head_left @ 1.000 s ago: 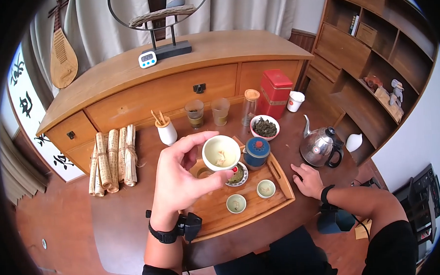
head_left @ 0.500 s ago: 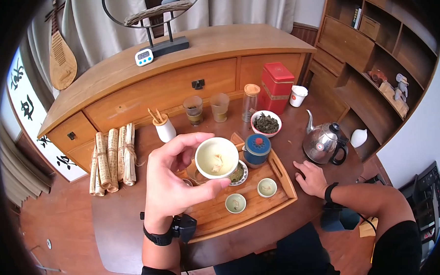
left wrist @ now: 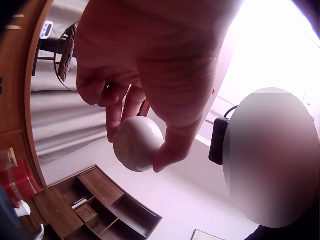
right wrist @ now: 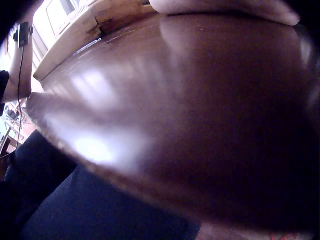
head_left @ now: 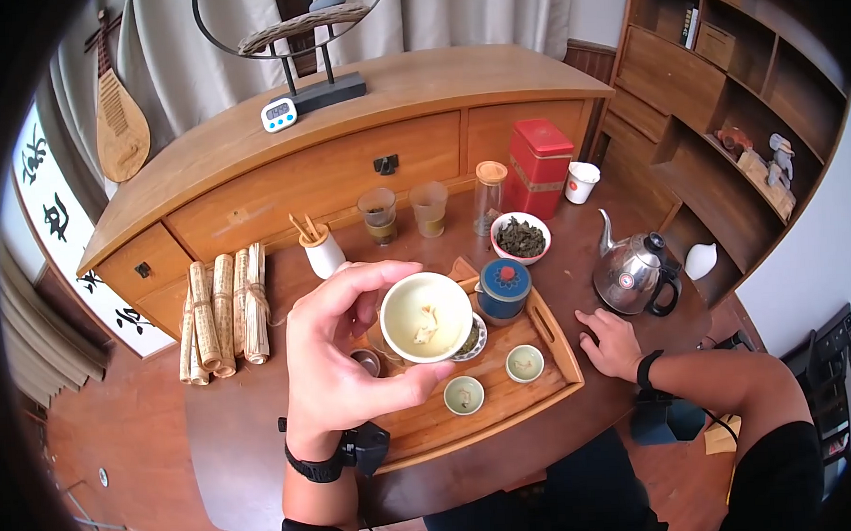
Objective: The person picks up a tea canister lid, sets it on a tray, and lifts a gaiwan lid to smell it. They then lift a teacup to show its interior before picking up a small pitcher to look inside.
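Note:
My left hand [head_left: 339, 355] is raised over the wooden tray [head_left: 503, 412], pinching a small white teacup [head_left: 426, 317] between thumb and fingers. The cup's mouth faces the head camera and shows pale liquid with light bits at the bottom. From the left wrist view, the cup's rounded white underside [left wrist: 137, 143] appears between thumb and fingertips. Two small pale green cups [head_left: 464, 395] stand on the tray, near a blue lidded pot [head_left: 502, 288] and a partly hidden patterned dish [head_left: 474, 343]. My right hand [head_left: 611, 346] rests on the tabletop beside the tray's right end.
A steel kettle [head_left: 630, 274] stands just beyond my right hand. Behind the tray are a bowl of dark leaves [head_left: 521, 238], a red tin [head_left: 541, 170] and two glasses [head_left: 430, 209]. Tied scrolls [head_left: 224, 317] lie at left, near a white jar [head_left: 324, 254] of wooden tools.
The held teacup shifted a little left, then slightly back, and now appears larger, its mouth turned more toward the head camera. My right hand stays on the table.

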`<act>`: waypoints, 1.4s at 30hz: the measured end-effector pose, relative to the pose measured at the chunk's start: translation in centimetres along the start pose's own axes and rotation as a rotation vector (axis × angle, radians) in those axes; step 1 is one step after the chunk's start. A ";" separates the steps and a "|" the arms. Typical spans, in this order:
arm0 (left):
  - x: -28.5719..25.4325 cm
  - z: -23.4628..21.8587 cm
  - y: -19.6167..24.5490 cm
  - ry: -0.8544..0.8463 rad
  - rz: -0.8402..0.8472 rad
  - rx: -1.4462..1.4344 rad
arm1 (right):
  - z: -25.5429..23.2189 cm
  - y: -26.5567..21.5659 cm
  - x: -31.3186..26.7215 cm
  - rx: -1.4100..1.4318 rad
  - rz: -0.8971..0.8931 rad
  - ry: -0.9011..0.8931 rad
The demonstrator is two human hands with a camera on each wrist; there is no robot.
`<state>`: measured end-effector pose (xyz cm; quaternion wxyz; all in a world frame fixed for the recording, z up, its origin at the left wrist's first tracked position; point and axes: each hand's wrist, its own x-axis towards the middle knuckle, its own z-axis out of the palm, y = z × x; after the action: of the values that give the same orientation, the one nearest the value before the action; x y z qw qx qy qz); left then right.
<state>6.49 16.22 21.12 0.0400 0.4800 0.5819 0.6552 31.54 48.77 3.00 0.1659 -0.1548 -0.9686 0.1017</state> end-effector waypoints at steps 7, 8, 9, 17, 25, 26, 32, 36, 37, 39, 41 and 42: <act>-0.1 -0.1 -0.1 0.015 -0.015 -0.041 | 0.0 0.0 0.1 -0.001 -0.017 0.009; 0.0 -0.1 -0.2 0.009 -0.002 -0.027 | -0.2 -0.2 0.1 -0.003 -0.012 0.003; 0.0 -0.2 -0.3 0.004 0.011 -0.015 | -0.2 -0.2 0.1 -0.006 -0.008 -0.005; 0.0 -0.2 0.0 -0.003 0.030 -0.004 | -0.2 -0.3 0.1 -0.012 -0.012 0.009; -0.2 -0.2 -0.3 -0.027 0.040 -0.024 | -0.2 -0.3 0.1 -0.014 -0.003 -0.001; -0.2 -0.2 -0.2 -0.023 0.023 -0.041 | -0.3 -0.3 0.1 -0.014 -0.011 0.004; -0.4 -0.3 0.4 -0.020 -0.012 -0.101 | -0.1 -0.2 0.1 -0.017 -0.028 0.020; -0.5 -0.6 0.7 -0.033 -0.053 -0.123 | -0.2 -0.3 0.1 -0.020 -0.023 0.016; -0.5 -0.5 0.9 -0.035 -0.052 -0.123 | -0.1 -0.3 0.0 -0.020 -0.021 0.018; -0.3 -0.3 1.3 -0.025 -0.066 -0.172 | -0.1 -0.2 0.1 -0.017 -0.022 0.022; -0.3 -0.4 1.3 -0.031 -0.060 -0.170 | -0.2 -0.3 0.1 -0.014 -0.022 0.024; -0.3 -0.5 1.3 -0.035 -0.057 -0.168 | -0.1 -0.3 0.1 -0.009 -0.024 0.023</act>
<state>6.98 15.30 22.01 0.1088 0.4698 0.5375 0.6918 31.45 48.55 3.22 0.1774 -0.1452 -0.9689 0.0935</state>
